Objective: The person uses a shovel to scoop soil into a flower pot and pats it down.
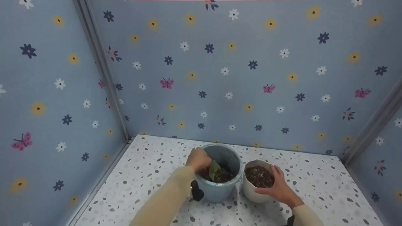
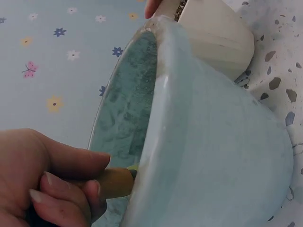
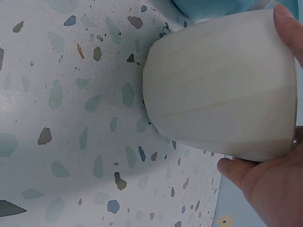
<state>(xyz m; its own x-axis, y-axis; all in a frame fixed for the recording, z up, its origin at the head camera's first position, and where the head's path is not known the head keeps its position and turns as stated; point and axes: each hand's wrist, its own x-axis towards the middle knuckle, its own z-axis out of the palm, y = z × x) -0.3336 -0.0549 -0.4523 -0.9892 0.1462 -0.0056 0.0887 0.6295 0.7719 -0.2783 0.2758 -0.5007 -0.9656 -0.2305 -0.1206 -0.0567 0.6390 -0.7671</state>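
Note:
A pale blue glazed pot (image 1: 216, 191) stands on the speckled tabletop, with dark soil (image 1: 225, 175) and a green leaf (image 1: 214, 169) inside. My left hand (image 1: 198, 159) reaches over its left rim. In the left wrist view, those fingers grip a tool by its wooden handle (image 2: 116, 183); the rim hides its working end. Just right of the blue pot stands a smaller white pot (image 1: 252, 192) filled with brown soil (image 1: 259, 176). My right hand (image 1: 280, 185) holds this white pot from the right, thumb on the near side and fingers on the far side.
The white tabletop (image 1: 150, 172) has grey speckles. A blue wall with flowers and butterflies (image 1: 220, 94) rises behind it, and similar panels flank both sides. A small brown sliver (image 3: 80, 50) and specks of dirt lie near the white pot.

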